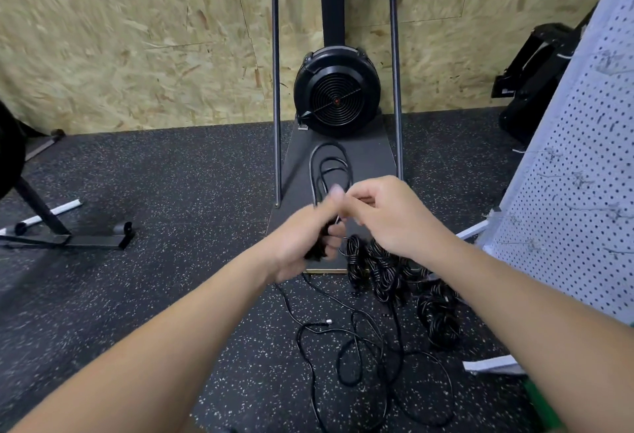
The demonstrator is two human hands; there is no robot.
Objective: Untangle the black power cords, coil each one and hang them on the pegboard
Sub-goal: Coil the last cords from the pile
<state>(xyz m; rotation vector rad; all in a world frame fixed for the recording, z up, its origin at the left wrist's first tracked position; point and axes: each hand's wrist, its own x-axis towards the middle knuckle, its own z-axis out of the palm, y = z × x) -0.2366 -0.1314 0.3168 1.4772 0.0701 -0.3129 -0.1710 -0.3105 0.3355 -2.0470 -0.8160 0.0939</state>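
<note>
Left hand (308, 233) clenched round a looped black cord (331, 172) held upright, right hand (387, 213) pinching the same cord beside it; coiled cords (384, 271) and loose cord (360, 357) lay on the floor (171, 192) below; pegboard (583, 175) stood right.

You've got black cords (374, 340) at six o'clock on dark, white-speckled flooring (192, 172), a white pegboard (579, 172) dotted with holes at three, flaky tan chipboard (137, 38) at twelve.
</note>
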